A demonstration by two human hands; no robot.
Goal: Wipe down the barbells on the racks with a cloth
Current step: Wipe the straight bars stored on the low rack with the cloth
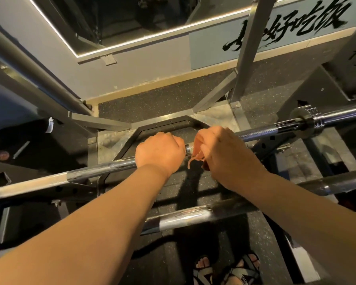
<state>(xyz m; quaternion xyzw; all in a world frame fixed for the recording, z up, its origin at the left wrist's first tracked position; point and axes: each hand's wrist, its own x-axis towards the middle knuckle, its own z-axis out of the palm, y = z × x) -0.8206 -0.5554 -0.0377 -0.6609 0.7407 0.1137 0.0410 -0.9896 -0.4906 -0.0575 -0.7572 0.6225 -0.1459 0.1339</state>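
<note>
A long steel barbell crosses the head view from lower left to upper right, lying on the rack. My left hand grips its shaft near the middle. Just to the right, my right hand holds an orange cloth wrapped around the shaft. A short bare stretch of knurled bar shows between the two hands. The barbell's collar and sleeve lie at the right.
A second bar runs closer to me, below my forearms. Grey rack uprights stand ahead and at the left. Beneath lies black rubber flooring; a wall mirror is ahead. My sandalled feet stand at the bottom.
</note>
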